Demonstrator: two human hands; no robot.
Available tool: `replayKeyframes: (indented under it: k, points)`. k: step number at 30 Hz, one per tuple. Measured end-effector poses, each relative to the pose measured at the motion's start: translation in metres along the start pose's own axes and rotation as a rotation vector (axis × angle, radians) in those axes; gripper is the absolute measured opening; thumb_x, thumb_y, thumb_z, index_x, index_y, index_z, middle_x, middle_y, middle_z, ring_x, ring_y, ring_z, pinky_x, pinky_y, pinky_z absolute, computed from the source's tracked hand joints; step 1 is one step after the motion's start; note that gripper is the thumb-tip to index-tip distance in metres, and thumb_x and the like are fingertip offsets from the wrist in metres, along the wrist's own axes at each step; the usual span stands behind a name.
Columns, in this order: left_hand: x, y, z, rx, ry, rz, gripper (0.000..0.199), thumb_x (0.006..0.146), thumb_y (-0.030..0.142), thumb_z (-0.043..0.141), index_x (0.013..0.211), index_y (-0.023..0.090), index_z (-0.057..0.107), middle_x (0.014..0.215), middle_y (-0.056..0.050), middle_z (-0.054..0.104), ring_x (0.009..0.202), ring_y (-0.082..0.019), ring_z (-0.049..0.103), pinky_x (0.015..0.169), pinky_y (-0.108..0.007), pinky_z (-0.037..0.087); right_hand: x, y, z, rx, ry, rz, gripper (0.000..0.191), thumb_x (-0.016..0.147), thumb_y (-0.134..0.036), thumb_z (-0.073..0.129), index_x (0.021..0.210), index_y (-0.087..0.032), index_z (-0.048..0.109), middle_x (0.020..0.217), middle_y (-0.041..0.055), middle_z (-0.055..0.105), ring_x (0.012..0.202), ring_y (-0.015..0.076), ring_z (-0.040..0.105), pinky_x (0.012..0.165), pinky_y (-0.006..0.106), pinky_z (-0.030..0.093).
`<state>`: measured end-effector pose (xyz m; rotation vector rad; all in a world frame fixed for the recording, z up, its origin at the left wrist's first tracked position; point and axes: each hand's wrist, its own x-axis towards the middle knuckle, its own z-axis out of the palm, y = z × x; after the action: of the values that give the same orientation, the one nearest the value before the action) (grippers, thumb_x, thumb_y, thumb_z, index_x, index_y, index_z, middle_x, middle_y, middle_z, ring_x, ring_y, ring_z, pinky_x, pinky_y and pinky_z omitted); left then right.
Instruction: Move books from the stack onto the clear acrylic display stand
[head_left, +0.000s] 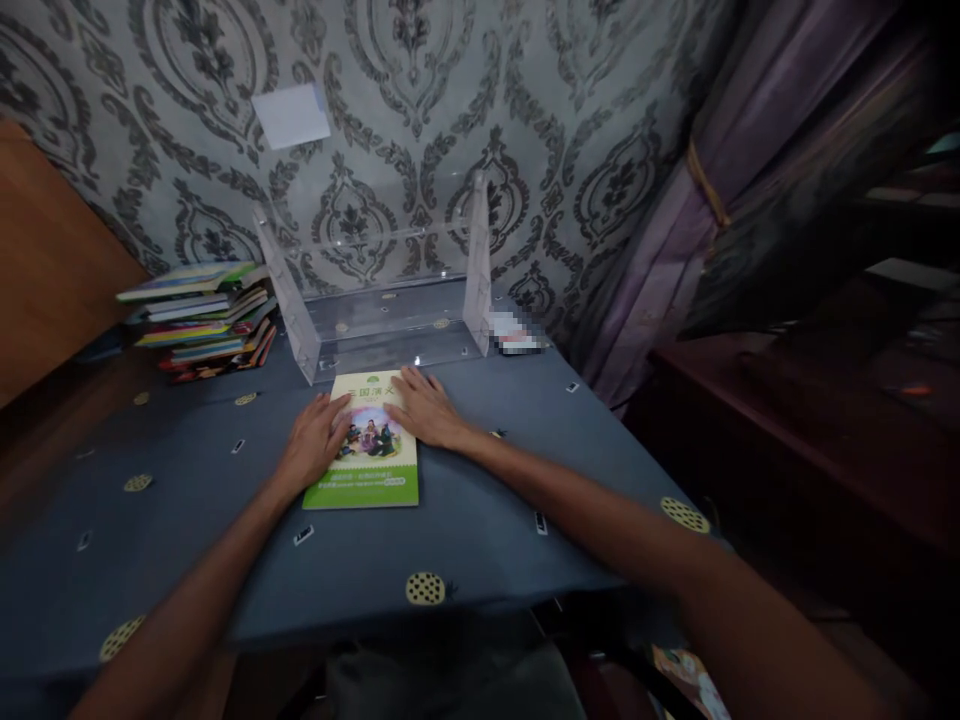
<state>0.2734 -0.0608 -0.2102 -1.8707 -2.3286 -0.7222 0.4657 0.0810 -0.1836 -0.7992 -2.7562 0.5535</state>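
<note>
A paperback book [375,485] with a cream and green cover and a coloured picture of figures lies on the cloth-covered table, its cover facing up. My left hand [311,437] rests along its left edge, the thumb side over the cover. On the opposite edge lies my right hand [426,408], fingers stretched forward and thumb across the cover. Both hands look flat and touch the book without being wrapped round it. Just beyond the book stands a clear plastic rack [478,265] with see-through side panels and shelves.
A stack of books [206,320] stands at the back left, near an orange-brown panel [60,270]. Right of the rack lies a small blurred item [516,333]. The blue tablecloth [487,560] ends close to me. Behind are patterned wallpaper and a tied purple curtain [660,230].
</note>
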Motion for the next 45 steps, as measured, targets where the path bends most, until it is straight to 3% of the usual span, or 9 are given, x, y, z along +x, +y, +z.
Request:
replayKeyframes:
  k: [7,12,15,19,29,33,37,41,45]
  points:
    - [0.006,-0.004,-0.01,-0.505,0.052,-0.197,0.058,0.083,0.048,0.062,0.131,0.015,0.066,0.133,-0.014,0.07,0.128,-0.035,0.061,0.112,-0.052,0.045,0.002,0.005,0.005,-0.036,0.036,-0.001,0.056,0.103,-0.041,0.048,0.147,-0.008,0.044,0.163,0.0252,0.034,0.152,0.0323,0.034,0.123,0.049,0.027]
    - [0.008,0.004,-0.012,-1.115,0.189,-0.544,0.054,0.073,0.029,0.073,0.125,0.015,0.064,0.126,-0.014,0.073,0.117,-0.029,0.069,0.098,-0.041,0.057,0.001,0.007,0.004,0.004,0.064,-0.018,0.051,0.103,-0.039,0.048,0.142,-0.006,0.047,0.157,0.0263,0.041,0.143,0.0327,0.045,0.117,0.047,0.036]
    - [0.006,0.021,-0.013,-1.312,0.144,-0.728,0.041,0.077,0.016,0.07,0.117,0.013,0.065,0.11,-0.013,0.077,0.103,-0.026,0.074,0.09,-0.038,0.062,0.001,0.009,0.006,0.036,0.08,-0.042,0.045,0.104,-0.038,0.046,0.14,-0.011,0.05,0.155,0.0232,0.044,0.141,0.0323,0.047,0.116,0.048,0.038]
    - [0.003,0.044,-0.019,-1.477,0.055,-0.76,0.025,0.084,0.009,0.063,0.11,0.01,0.067,0.103,-0.015,0.078,0.097,-0.026,0.076,0.089,-0.04,0.064,0.0,0.017,0.011,0.142,0.091,-0.075,0.047,0.105,-0.041,0.043,0.139,-0.011,0.052,0.153,0.0226,0.048,0.148,0.0325,0.04,0.12,0.048,0.034]
    - [0.001,0.062,-0.03,-1.636,0.138,-0.786,0.026,0.089,0.002,0.055,0.11,0.01,0.068,0.096,-0.012,0.08,0.097,-0.025,0.077,0.092,-0.038,0.064,-0.002,0.029,0.025,0.441,0.216,-0.097,0.069,0.103,-0.06,0.034,0.152,-0.012,0.041,0.162,0.0212,0.037,0.158,0.0334,0.019,0.126,0.056,0.023]
    - [0.0,0.058,-0.028,-1.608,0.193,-0.807,0.019,0.086,0.004,0.061,0.102,0.011,0.069,0.093,-0.012,0.08,0.097,-0.026,0.077,0.092,-0.04,0.063,-0.004,0.024,0.03,0.628,0.325,-0.018,0.071,0.097,-0.058,0.05,0.153,-0.016,0.039,0.159,0.0185,0.043,0.151,0.0322,0.034,0.126,0.054,0.027]
    - [-0.001,0.053,-0.027,-1.602,0.211,-0.813,0.016,0.087,0.01,0.064,0.1,0.012,0.071,0.088,-0.01,0.079,0.093,-0.026,0.078,0.09,-0.039,0.064,-0.003,0.016,0.031,1.091,0.336,0.097,0.074,0.088,-0.054,0.069,0.15,-0.025,0.04,0.136,0.0112,0.066,0.126,0.0284,0.062,0.109,0.051,0.05]
    - [-0.001,0.05,-0.026,-1.575,0.153,-0.795,0.014,0.083,0.014,0.069,0.097,0.014,0.071,0.084,-0.008,0.079,0.089,-0.025,0.078,0.084,-0.037,0.065,-0.003,0.007,0.023,1.571,0.161,0.192,0.046,0.084,-0.043,0.077,0.121,-0.021,0.061,0.1,0.0049,0.078,0.088,0.0213,0.074,0.083,0.035,0.062]
    - [0.0,0.047,-0.019,-1.406,0.165,-0.769,0.021,0.08,0.025,0.073,0.098,0.015,0.07,0.084,-0.006,0.079,0.089,-0.027,0.077,0.081,-0.037,0.064,-0.005,0.003,0.01,1.702,0.014,0.308,0.01,0.093,-0.027,0.069,0.095,-0.017,0.067,0.088,0.0056,0.079,0.075,0.017,0.074,0.07,0.026,0.061]
